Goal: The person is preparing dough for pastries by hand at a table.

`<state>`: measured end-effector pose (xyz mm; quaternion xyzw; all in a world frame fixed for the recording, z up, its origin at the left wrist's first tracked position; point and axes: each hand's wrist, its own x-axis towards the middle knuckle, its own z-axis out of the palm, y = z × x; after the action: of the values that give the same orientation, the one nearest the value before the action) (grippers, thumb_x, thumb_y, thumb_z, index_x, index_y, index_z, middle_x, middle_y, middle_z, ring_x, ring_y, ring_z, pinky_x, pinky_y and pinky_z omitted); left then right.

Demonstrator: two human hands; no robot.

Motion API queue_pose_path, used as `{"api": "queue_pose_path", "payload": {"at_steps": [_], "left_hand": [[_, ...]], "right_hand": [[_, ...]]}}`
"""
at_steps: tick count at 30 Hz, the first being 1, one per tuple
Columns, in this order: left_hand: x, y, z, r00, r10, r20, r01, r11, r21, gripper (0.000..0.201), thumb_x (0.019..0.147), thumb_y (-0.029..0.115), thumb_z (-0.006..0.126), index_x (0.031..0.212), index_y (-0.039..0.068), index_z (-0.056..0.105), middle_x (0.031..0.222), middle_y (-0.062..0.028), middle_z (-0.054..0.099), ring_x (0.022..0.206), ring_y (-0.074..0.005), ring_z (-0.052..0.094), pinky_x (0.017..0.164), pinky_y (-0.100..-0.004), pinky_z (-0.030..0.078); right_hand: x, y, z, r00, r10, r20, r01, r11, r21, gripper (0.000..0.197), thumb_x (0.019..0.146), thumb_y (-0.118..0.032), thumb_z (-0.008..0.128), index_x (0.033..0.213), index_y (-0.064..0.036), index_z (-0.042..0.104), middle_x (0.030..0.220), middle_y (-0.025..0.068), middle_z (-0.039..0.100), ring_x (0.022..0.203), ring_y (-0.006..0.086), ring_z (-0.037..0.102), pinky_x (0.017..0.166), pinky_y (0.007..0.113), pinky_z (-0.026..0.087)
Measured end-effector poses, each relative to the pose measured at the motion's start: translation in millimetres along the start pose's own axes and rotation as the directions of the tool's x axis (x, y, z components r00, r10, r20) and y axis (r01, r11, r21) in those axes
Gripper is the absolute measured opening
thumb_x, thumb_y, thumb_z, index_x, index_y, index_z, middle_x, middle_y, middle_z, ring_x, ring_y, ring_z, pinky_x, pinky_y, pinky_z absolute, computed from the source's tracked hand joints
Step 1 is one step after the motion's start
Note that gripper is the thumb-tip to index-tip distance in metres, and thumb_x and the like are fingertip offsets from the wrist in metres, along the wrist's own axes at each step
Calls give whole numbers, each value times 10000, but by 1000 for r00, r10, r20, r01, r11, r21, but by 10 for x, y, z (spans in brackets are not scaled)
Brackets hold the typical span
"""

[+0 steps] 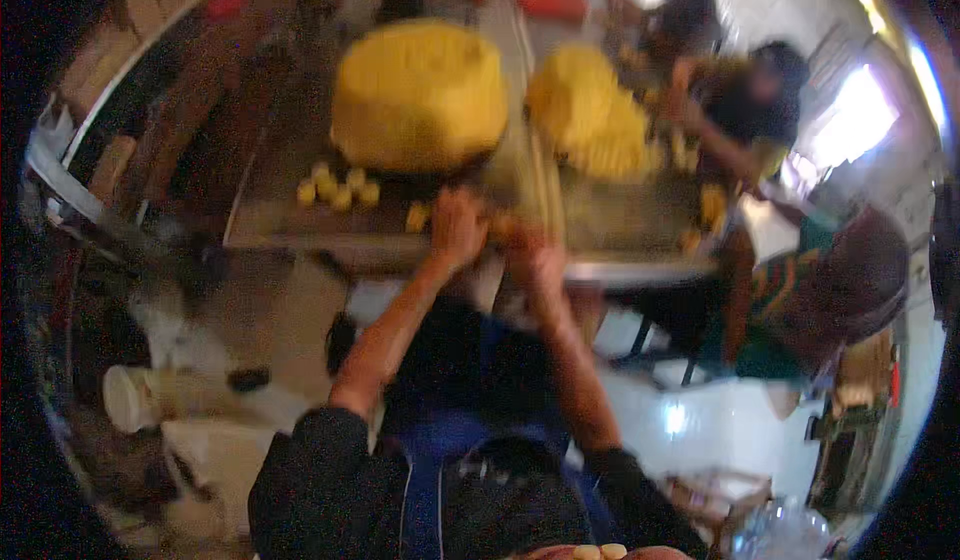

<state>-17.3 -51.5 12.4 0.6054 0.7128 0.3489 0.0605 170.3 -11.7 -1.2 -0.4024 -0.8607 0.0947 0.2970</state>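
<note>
Nearest us, the left hand [458,230] and the right hand [535,260] are hanging close together at the near edge of the desk [275,222]; blur is stopping us from telling whether their fingers are clenched, released or grasping dough. This near the edge, we are judging that a slip could be sending a piece to the floor. Just left of the left hand, a lump [416,217] is lying where a stray knuckle could be nudging it. Farther left, the balls [340,189] are sitting bunched, and soft sides pressing together could be making them stick. Beyond the hands, the dough [420,95] is standing on the desk as a large yellow block, and its own weight could be making it sag. To its right, past a pale strip [545,175], a mound [592,110] is lying near a person [740,100], whose arm could be crowding it.
</note>
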Motion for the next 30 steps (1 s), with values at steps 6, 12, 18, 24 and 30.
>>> {"api": "queue_pose_path", "payload": {"at_steps": [6, 12, 18, 24, 30], "left_hand": [[-302, 248, 447, 954, 157, -255, -235, 921, -311, 149, 913, 99, 559, 1045, 34, 580, 1021, -160, 635, 989, -385, 569, 892, -524, 396], [-94, 261, 458, 931, -99, -352, -226, 602, -766, 255, 896, 67, 577, 1139, -11, 572, 931, -193, 655, 830, -399, 643, 723, -497, 483], [364, 313, 317, 866, 500, 15, -475, 831, -290, 200, 776, 138, 702, 938, 23, 672, 826, -202, 654, 812, -353, 661, 719, -459, 499], [444, 233, 1006, 894, 445, -51, -440, 852, -285, 201, 767, 266, 686, 818, 72, 677, 835, -199, 671, 780, -349, 663, 716, -441, 526], [423, 315, 848, 990, 29, 139, 38, 889, -457, 362, 828, 379, 671, 798, 18, 656, 742, -192, 645, 665, -308, 641, 656, -437, 527]], "right_hand": [[-188, 121, -289, 982, 73, 175, -93, 990, 107, 327, 914, -268, 653, 1190, -95, 625, 1061, 125, 691, 900, 349, 671, 736, 454, 544], [29, -118, -589, 995, 27, 95, -81, 777, 624, 243, 871, -112, 725, 1097, -29, 697, 1077, 116, 722, 981, 228, 690, 840, 361, 547], [187, -28, -487, 956, 200, 217, -287, 465, 838, 285, 867, -70, 740, 1139, -5, 685, 1047, 102, 722, 957, 151, 653, 801, 291, 529], [-112, -196, -218, 914, -244, -323, 256, 967, -5, 594, 912, -62, 506, 1485, -59, 350, 1217, 172, 645, 948, 375, 656, 814, 506, 524], [182, -677, -879, 948, 200, -248, -12, 800, 600, 556, 939, -245, 603, 1438, -64, 440, 1043, 111, 705, 843, 249, 688, 728, 352, 560]]}}
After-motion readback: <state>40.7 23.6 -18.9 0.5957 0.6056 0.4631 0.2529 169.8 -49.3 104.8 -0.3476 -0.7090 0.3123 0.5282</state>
